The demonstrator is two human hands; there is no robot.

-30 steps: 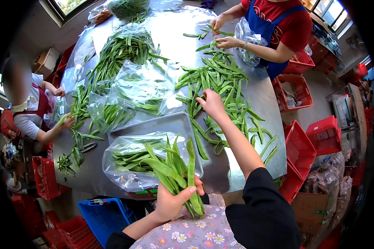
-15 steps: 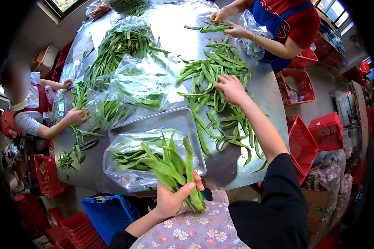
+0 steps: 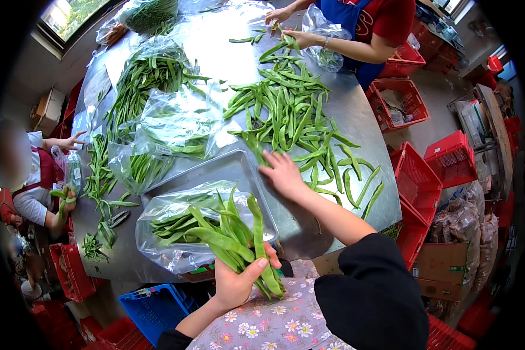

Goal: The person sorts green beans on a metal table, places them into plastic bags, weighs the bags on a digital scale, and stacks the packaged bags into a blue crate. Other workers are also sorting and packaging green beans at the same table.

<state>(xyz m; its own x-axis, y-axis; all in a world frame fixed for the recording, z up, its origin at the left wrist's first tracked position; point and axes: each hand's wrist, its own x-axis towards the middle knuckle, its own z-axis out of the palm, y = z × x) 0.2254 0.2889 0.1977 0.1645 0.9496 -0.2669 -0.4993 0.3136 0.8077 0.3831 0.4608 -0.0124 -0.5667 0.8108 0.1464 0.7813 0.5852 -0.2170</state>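
The left hand (image 3: 236,284) is clasping beans (image 3: 220,238) by the bench's (image 3: 300,236) near edge; a slack thumb could be dropping some. The right hand (image 3: 287,178) is holding fingers spread.

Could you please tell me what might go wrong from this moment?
The left hand grips its flat green beans near one end, so some might slip out. The clear plastic bag lies close to the near edge of the table, so a knock could perhaps push it off. Loose beans lie near the right edge, not far from the right forearm, which might sweep them down.
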